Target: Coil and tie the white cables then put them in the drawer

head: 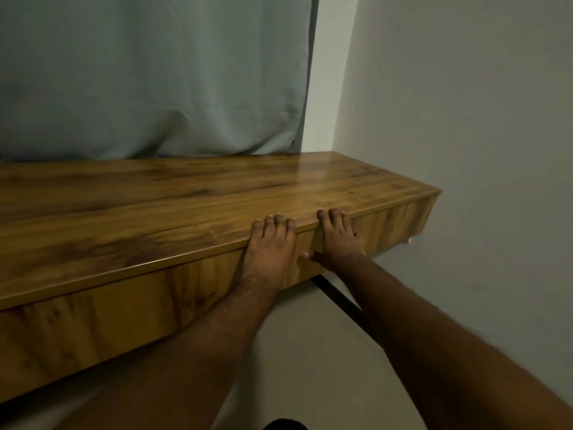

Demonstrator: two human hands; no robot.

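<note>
Pressing flat against the drawer (304,252) front, the left hand (269,249) and right hand (338,240) lie released, fingertips hooked over the counter (155,206) edge. No white cables are in view. That wooden panel looks stiff and smooth, handle-free; its lower lip seems the likeliest hold. A curtain (148,76) hangs behind, a wall (465,119) close on the right.

Closed wooden drawer front (384,226) flush under the desk top's lip, its grain running vertical
</note>
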